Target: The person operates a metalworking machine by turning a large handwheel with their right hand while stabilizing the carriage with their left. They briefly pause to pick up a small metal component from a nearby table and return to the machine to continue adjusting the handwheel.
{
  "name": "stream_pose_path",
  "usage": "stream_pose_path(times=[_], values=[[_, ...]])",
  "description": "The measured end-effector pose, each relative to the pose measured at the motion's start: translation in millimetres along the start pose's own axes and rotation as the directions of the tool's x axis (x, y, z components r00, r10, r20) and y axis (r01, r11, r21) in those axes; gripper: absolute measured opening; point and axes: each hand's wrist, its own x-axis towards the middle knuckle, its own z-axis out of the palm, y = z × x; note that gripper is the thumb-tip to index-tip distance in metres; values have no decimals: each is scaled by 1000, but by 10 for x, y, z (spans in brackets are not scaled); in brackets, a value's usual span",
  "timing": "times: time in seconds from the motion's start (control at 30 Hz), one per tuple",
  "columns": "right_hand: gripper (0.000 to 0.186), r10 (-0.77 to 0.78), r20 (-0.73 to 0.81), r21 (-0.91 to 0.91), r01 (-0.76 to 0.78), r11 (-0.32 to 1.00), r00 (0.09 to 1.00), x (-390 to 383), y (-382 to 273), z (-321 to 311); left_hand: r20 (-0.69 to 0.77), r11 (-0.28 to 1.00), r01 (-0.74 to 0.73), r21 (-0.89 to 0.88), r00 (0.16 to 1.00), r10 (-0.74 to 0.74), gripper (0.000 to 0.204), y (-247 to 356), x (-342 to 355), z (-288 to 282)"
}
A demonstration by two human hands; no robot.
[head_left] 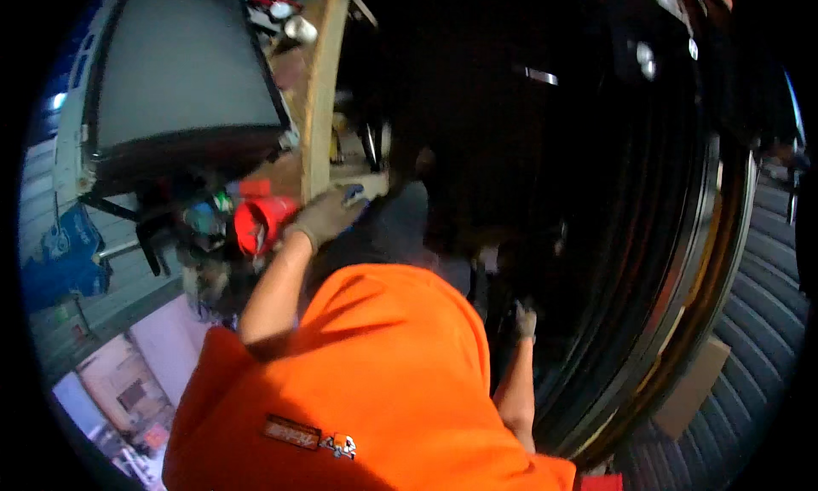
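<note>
Your left hand (334,215), in a grey glove with dark blue at the fingers, lies at the near end of a pale wooden strip (320,90); whether its fingers are clamped on the wood or merely laid against it, you cannot tell from this view. The strip runs away from you along the right edge of the cluttered worktop (287,174), and a short wooden piece (368,185) juts rightward beside your fingertips. Your right hand (526,321), also gloved, hangs low in shadow, well apart from the left; its fingers are too blurred to tell whether they are apart or together. Just left of your left wrist is a red container (258,227), near the worktop's near edge. Farther out, a large grey panel in a dark frame (183,65) stands beyond the worktop's left edge. To your right, long dark rails (648,278) run beside a ribbed wall (754,346), with a brown board (694,387) between.
</note>
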Motion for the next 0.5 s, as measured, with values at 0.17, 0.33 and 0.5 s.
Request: stream_pose_path(times=[0.17, 0.33, 0.5], values=[[33, 353, 9, 362, -332, 871, 935, 474, -1288, -658, -11, 977, -199, 73, 980, 201, 47, 348, 386, -418], [34, 336, -96, 225, -308, 924, 937, 1307, -2002, -895, 6, 992, -126, 19, 992, 126, 46, 627, 1213, -957], [37, 80, -174, 150, -54, 987, 981, 2032, -3454, -1278, 22, 981, -188, 42, 982, 187, 62, 1128, 2245, -1716]])
